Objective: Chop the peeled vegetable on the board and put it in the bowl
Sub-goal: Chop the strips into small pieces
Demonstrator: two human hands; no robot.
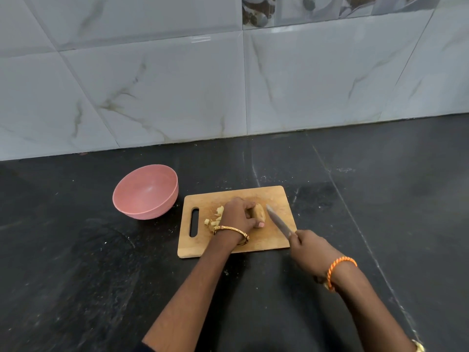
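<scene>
A wooden cutting board (pixel 253 194) with a handle slot lies on the dark counter. My left hand (pixel 237 215) presses down on a peeled, pale brown vegetable (pixel 259 212) near the board's middle. Several small chopped pieces (pixel 215 218) lie on the board to the left of that hand. My right hand (pixel 311 247) grips the handle of a knife (pixel 279 221), whose blade slants over the board just right of the vegetable, its tip close to the uncut end. A pink bowl (pixel 127 207) stands to the left of the board with nothing visible in it.
The black stone counter (pixel 380 199) stretches around the board, with small crumbs scattered on it. A grey marbled tile wall (pixel 228 85) rises behind the counter. Bangles sit on both wrists.
</scene>
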